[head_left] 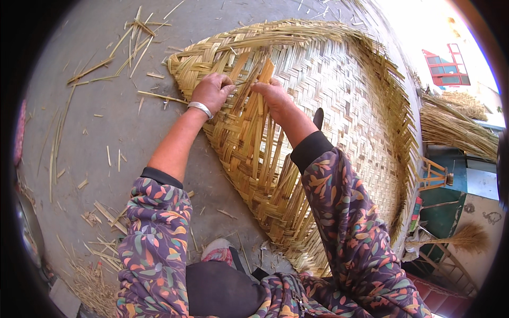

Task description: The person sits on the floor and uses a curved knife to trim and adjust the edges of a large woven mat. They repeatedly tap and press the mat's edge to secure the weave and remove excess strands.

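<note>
A large woven mat [339, 106] of split reed strips lies before me, its edge near my hands folded over in a thick band of loose strips. My left hand [211, 93], with a silver bracelet at the wrist, is closed in a pinch at this edge. A thin strip seems to run from its fingertips toward my right hand [275, 96]. That hand is closed at the thumb and fingers on a reed strip, beside a wider yellow strip [267, 69] that stands up from the weave. Next to my right wrist shows a dark, rounded tool end [318, 117], the rest hidden by my arm.
Loose reed pieces [139, 42] litter the grey floor [159, 127] on the left. At the right are a reed bundle [456, 124], a small wooden stool [433, 174] and a straw broom [466, 238]. My shoe [218, 252] is by the mat's near edge.
</note>
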Demonstrator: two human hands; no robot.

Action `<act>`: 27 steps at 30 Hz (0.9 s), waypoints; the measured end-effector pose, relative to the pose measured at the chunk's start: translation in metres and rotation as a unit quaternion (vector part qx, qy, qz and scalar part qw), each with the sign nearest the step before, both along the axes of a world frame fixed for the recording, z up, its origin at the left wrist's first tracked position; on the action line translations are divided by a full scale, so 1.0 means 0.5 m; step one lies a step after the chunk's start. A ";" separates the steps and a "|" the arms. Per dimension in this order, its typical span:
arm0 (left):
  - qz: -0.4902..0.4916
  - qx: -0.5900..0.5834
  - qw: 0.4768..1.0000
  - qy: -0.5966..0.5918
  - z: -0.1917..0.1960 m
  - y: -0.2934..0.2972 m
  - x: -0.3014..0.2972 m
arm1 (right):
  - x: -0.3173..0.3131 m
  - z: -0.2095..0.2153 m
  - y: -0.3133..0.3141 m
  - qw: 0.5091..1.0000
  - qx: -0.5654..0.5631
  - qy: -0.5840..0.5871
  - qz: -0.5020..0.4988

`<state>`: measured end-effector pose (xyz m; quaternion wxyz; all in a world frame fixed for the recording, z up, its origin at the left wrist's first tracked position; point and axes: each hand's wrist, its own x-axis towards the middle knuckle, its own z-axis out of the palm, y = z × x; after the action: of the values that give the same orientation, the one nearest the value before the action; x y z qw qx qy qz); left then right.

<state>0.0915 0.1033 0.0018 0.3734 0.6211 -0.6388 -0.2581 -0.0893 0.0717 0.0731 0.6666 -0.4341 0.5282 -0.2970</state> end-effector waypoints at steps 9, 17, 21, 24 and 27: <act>0.021 0.178 0.984 0.000 0.011 -0.047 -0.007 | 0.008 0.010 0.011 1.000 -0.001 0.014 -0.021; 0.025 -0.037 0.997 0.063 -0.033 0.016 0.059 | 0.011 0.005 -0.002 0.988 -0.008 0.154 -0.003; 0.039 -0.125 0.984 -0.122 -0.057 0.075 0.033 | 0.012 -0.010 -0.010 0.983 -0.011 0.182 0.007; 0.035 -0.119 0.970 -0.211 -0.061 0.095 0.019 | 0.013 -0.026 -0.019 0.977 -0.006 0.212 0.015; 0.040 -0.136 0.966 -0.219 -0.065 0.104 0.014 | 0.013 -0.048 -0.033 0.972 0.007 0.234 0.033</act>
<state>0.0983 0.1555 -0.0307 0.3155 0.6311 -0.7086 -0.0118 -0.0827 0.0552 0.0491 0.5366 -0.5042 0.6571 -0.1614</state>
